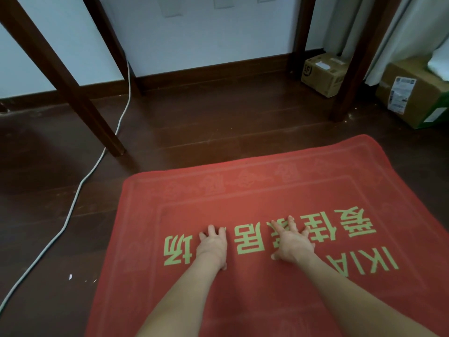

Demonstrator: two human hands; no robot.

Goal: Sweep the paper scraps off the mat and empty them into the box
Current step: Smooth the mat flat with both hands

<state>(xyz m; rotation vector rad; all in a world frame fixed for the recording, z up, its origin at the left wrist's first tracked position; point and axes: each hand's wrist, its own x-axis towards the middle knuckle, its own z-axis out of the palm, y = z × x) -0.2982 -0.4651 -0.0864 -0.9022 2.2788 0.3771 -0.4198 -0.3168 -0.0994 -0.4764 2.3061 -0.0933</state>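
The red mat [243, 198] lies flat on the dark wooden floor [194, 117], its yellow-green lettering upside down to the wearer. No scraps can be made out on its surface. One small white paper scrap [70, 276] lies on the floorboards just off the mat's left edge.

Both hands rest palm-down on the middle of the mat, over the lettering. The left hand [212, 246] has its fingers straight and slightly apart, and the right hand [292, 242] is splayed wider. Neither holds anything. The two are near each other but not touching.

Beyond the mat, well apart from it, a small taped cardboard box [323, 74] sits against the baseboard at the far right. A larger cardboard box [418, 98] with a printed label stands further right — which one is meant for the scraps cannot be told.

A white cable [83, 179] trails across the floor on the left, passing close to a dark wooden table leg [77, 98]. A pale wall [206, 40] stands behind.
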